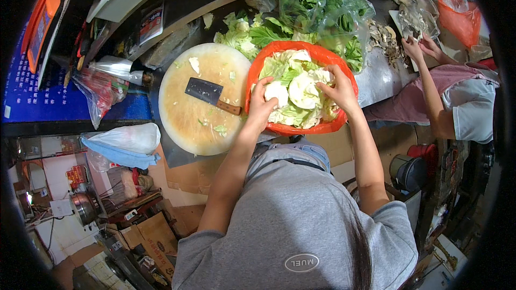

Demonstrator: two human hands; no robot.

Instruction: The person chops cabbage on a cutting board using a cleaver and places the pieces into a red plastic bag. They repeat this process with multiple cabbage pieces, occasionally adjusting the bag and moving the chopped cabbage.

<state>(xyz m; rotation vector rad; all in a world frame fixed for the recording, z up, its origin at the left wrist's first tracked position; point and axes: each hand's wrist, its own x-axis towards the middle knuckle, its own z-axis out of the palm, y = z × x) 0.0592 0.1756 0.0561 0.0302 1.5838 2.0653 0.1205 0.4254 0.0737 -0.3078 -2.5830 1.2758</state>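
Torn and cut cabbage leaves (298, 119) fill a container lined with a red plastic bag (350, 76). At its left side my left hand (260, 106) grips a pale cabbage piece (276, 93) between thumb and fingers. My right hand (342, 90) reaches in from the right, its thumb and fingers around a cabbage leaf (323, 75). Between the hands lies a round, whitish cabbage piece (303, 92). A cleaver (204, 91) with a wooden handle rests flat on the round chopping board (181, 117), among cabbage scraps.
Behind the red bag are loose cabbage leaves (238, 34) and leafy greens in clear plastic bags (310, 2). To the right, a co-worker's hands (421, 48) handle mushrooms by a mushroom pile (383, 40). A white plastic bag (133, 139) hangs at the left.
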